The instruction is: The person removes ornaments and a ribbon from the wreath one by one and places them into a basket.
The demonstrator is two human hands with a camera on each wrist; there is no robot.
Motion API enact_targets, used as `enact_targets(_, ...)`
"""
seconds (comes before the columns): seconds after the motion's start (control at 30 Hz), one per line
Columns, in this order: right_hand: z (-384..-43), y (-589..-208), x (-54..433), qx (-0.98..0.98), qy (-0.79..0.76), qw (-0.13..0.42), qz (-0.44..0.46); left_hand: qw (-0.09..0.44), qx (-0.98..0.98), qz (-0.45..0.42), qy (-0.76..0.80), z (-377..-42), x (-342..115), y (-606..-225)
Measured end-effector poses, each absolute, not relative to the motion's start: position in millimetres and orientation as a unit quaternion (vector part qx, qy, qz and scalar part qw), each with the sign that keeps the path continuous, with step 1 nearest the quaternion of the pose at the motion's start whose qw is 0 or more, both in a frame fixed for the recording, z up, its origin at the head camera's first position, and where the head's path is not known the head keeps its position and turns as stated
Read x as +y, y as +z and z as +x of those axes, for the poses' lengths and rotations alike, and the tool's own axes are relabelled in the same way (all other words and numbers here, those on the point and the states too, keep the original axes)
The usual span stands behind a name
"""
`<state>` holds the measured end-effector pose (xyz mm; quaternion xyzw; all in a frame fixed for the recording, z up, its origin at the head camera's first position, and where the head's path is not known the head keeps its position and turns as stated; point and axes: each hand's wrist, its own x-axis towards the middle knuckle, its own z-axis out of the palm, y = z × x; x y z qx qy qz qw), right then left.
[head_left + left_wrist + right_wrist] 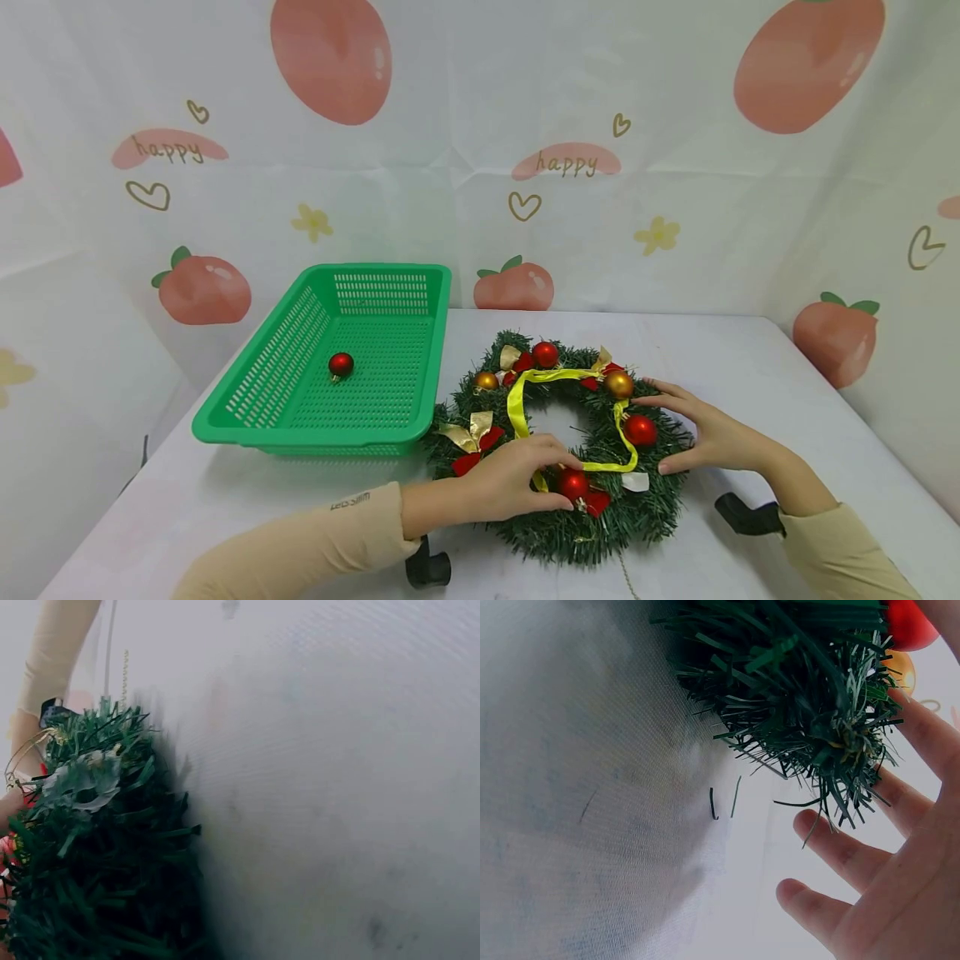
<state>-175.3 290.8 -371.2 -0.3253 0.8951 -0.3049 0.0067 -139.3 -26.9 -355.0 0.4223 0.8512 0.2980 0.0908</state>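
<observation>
A green Christmas wreath (652, 492) lies on the table with red and gold balls and small red-and-gold bows on it. My left hand (517, 477) reaches over its near side, thumb and fingertips around a red ball (573, 483). A yellow ribbon (517, 408) loops around the wreath's inner opening and passes by these fingers. At the right side my right hand (708, 433) has its fingers spread along the outer edge, near a gold ball (619, 384) and another red ball (641, 430). In the right wrist view the fingers (847, 859) stretch beside the green needles.
Left of the wreath stands a green plastic basket (315, 435) with one red ball (341, 364) inside. The white table (720, 350) meets a fruit-printed cloth backdrop (450, 225). A thin gold bead string (628, 575) trails from the wreath's near edge.
</observation>
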Motion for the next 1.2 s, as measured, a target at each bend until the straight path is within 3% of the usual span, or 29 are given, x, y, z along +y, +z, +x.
enact_targets(0.53, -176.4, -373.3, 292.3, 0.895, -0.307, 0.01, -0.324, 0.072, 0.847, 0.437, 0.293, -138.3, -30.2, -355.2)
enact_targets(1.2, -177.0, -373.1, 292.8, 0.893, -0.304, 0.005, -0.332, 0.026, 0.82, 0.453, 0.349, -138.1, -56.5, -327.8)
